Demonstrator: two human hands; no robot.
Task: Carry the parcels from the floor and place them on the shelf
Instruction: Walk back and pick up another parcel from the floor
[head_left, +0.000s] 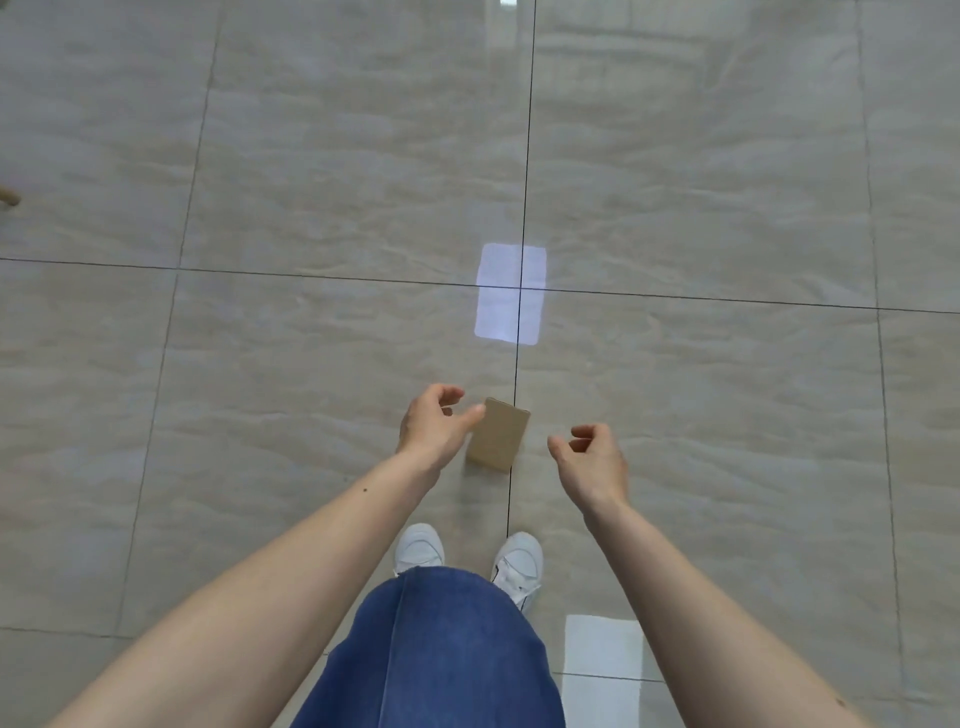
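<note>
A small brown cardboard parcel (500, 435) lies flat on the glossy tiled floor just ahead of my feet. My left hand (435, 425) hovers above its left edge, fingers curled and apart, thumb overlapping the parcel's corner in the image; whether it touches is unclear. My right hand (592, 457) hangs to the right of the parcel, a short gap away, fingers loosely curled and holding nothing. No shelf is in view.
Beige floor tiles (311, 182) with dark grout lines fill the view. Bright ceiling-light reflections (510, 293) shine on the floor ahead and near my right foot. My white shoes (519, 564) and blue jeans (441, 649) are below. A small tan object (8, 197) sits at the far left edge.
</note>
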